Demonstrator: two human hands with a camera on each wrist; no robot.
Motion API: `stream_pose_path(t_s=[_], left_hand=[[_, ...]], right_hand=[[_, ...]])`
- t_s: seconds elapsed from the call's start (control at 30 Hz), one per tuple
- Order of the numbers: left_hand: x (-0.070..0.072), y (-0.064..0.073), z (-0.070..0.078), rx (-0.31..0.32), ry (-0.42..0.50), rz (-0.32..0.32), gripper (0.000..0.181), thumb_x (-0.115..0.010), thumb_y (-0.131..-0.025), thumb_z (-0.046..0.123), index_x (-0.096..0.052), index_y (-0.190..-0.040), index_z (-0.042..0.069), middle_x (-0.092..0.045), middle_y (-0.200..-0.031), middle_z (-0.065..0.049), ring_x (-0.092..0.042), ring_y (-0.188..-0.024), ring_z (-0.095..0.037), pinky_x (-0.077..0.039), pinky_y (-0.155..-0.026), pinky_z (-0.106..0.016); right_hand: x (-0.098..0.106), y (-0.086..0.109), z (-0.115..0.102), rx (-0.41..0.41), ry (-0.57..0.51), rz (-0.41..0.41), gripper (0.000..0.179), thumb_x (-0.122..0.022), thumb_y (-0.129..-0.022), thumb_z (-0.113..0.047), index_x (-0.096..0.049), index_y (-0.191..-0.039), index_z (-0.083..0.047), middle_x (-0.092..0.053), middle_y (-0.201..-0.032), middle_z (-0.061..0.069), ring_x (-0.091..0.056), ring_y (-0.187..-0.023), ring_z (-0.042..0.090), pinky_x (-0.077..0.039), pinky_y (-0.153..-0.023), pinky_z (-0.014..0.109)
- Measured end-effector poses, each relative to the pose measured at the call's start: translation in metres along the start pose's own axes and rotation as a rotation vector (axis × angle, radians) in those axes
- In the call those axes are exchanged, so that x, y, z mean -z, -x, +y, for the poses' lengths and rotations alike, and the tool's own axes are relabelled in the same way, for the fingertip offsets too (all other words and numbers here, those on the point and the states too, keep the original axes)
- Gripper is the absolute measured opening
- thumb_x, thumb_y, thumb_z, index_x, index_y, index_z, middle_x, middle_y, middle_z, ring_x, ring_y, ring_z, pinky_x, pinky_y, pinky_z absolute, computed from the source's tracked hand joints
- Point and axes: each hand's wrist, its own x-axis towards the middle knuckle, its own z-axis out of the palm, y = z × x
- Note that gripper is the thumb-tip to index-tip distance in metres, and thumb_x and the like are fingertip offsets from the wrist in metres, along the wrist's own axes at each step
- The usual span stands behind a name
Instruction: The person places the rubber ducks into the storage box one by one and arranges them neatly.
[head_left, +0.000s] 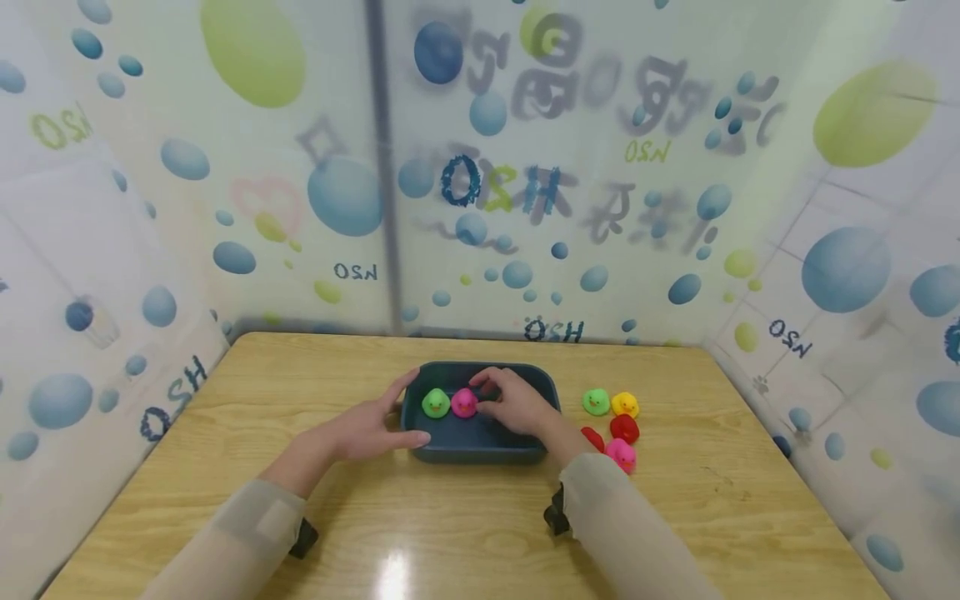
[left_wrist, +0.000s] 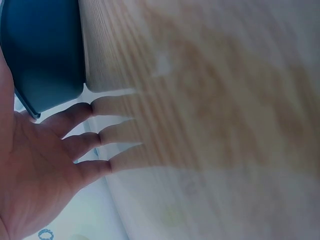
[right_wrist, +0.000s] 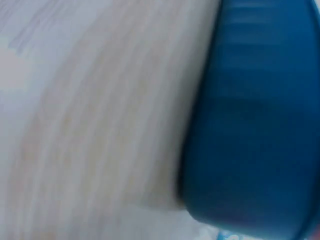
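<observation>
A dark blue rectangular tray (head_left: 480,454) sits on the table, and in its left half a green toy duck (head_left: 436,404) and a pink toy duck (head_left: 464,403) stand side by side. My left hand (head_left: 367,427) spreads at the tray's left end, thumb over the front corner of the rim. In the left wrist view its other fingers (left_wrist: 75,145) extend beside the tray wall (left_wrist: 47,60). My right hand (head_left: 513,404) reaches over the tray's right half, thumb and bent fingers apart, with the tips right at the pink duck's right side. The right wrist view shows the tray's outer wall (right_wrist: 250,125), not that hand's fingers.
To the right of the tray lie another green duck (head_left: 596,402), a yellow duck (head_left: 625,405), red ducks (head_left: 624,429) and another pink duck (head_left: 621,456), partly behind the right forearm. A patterned curtain (head_left: 480,275) stands behind the wooden table (head_left: 315,367).
</observation>
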Motion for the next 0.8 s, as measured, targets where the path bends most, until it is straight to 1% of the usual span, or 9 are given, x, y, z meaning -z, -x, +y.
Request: stream_pose_path(t_s=[0.1, 0.2, 0.37, 0.47, 0.6, 0.7, 0.8], left_hand=[[-0.001, -0.001, 0.0, 0.007, -0.001, 0.004, 0.113, -0.07, -0.095, 0.076, 0.003, -0.176, 0.044, -0.048, -0.169, -0.027, -0.046, -0.154, -0.056, -0.037, -0.125, -0.074], [-0.002, -0.002, -0.001, 0.005, -0.006, 0.009, 0.113, -0.07, -0.096, 0.075, 0.003, -0.176, 0.043, -0.048, -0.168, -0.027, -0.046, -0.154, -0.056, -0.037, -0.125, -0.074], [-0.001, 0.0, 0.0, -0.001, -0.005, 0.007, 0.114, -0.069, -0.095, 0.076, 0.004, -0.176, 0.042, -0.048, -0.168, -0.027, -0.046, -0.154, -0.056, -0.037, -0.126, -0.073], [0.0, 0.002, 0.001, 0.002, 0.0, 0.005, 0.115, -0.069, -0.095, 0.076, 0.004, -0.176, 0.042, -0.048, -0.168, -0.028, -0.046, -0.154, -0.057, -0.037, -0.126, -0.073], [0.0, 0.002, 0.001, -0.005, 0.0, 0.007, 0.115, -0.07, -0.096, 0.075, 0.004, -0.176, 0.041, -0.049, -0.167, -0.028, -0.047, -0.153, -0.056, -0.037, -0.125, -0.073], [-0.001, 0.0, 0.001, -0.004, -0.001, 0.01, 0.114, -0.069, -0.095, 0.076, 0.004, -0.176, 0.043, -0.05, -0.167, -0.027, -0.047, -0.153, -0.056, -0.037, -0.125, -0.073], [-0.002, -0.001, 0.001, 0.001, -0.005, 0.007, 0.114, -0.069, -0.095, 0.077, 0.004, -0.176, 0.044, -0.05, -0.168, -0.026, -0.046, -0.154, -0.055, -0.037, -0.126, -0.072]], right_hand=[[0.011, 0.009, -0.002, 0.016, -0.031, 0.016, 0.033, -0.074, -0.107, -0.02, -0.069, -0.139, -0.018, -0.071, -0.134, 0.006, -0.065, -0.102, 0.02, -0.059, -0.097, 0.043], [0.021, 0.021, -0.002, 0.042, -0.046, 0.027, 0.033, -0.073, -0.108, -0.023, -0.069, -0.14, -0.017, -0.073, -0.133, 0.005, -0.064, -0.097, 0.016, -0.058, -0.091, 0.038], [0.036, 0.045, 0.003, 0.078, -0.084, 0.023, 0.035, -0.071, -0.109, -0.026, -0.068, -0.142, -0.014, -0.073, -0.135, 0.01, -0.064, -0.1, 0.018, -0.057, -0.089, 0.034], [0.045, 0.059, 0.006, 0.091, -0.115, 0.02, 0.036, -0.071, -0.109, -0.026, -0.067, -0.142, -0.013, -0.073, -0.134, 0.011, -0.064, -0.099, 0.018, -0.058, -0.086, 0.032], [0.057, 0.08, 0.013, 0.079, -0.133, 0.032, 0.032, -0.072, -0.108, -0.027, -0.069, -0.138, -0.017, -0.073, -0.13, 0.007, -0.064, -0.097, 0.019, -0.058, -0.081, 0.028], [0.064, 0.097, 0.019, 0.053, -0.137, 0.045, 0.029, -0.073, -0.108, -0.028, -0.071, -0.135, -0.02, -0.073, -0.127, 0.005, -0.063, -0.095, 0.02, -0.058, -0.078, 0.029], [0.071, 0.113, 0.026, 0.046, -0.128, 0.052, 0.03, -0.072, -0.108, -0.029, -0.071, -0.136, -0.016, -0.073, -0.125, 0.005, -0.064, -0.093, 0.021, -0.058, -0.077, 0.029]])
